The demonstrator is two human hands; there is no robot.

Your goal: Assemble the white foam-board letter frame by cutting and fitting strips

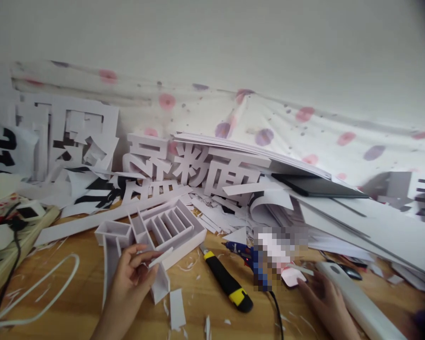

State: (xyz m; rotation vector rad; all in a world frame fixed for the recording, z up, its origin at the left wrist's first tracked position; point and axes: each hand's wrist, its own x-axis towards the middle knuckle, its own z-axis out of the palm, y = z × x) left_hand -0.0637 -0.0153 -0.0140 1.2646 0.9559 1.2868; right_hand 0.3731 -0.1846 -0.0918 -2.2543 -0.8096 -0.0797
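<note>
My left hand [132, 274] pinches a narrow white strip [165, 256] at the near wall of a hollow white character [186, 248] on the wooden worktop [145, 326]. My right hand [326, 297] is half-curled by a pale strip [302, 269]; I can't tell whether it grips it. Between them lie a black-and-yellow utility knife [226, 281] and blue glue gun [238, 249]. Beyond, raised letters read 粉 [184, 165] and 面 [237, 160], before a spotted sheet [205, 108].

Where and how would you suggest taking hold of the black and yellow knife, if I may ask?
Probably grip the knife by its black middle, from above and the near right: its handle end points that way, while the blade end faces the white hollow form.
</note>
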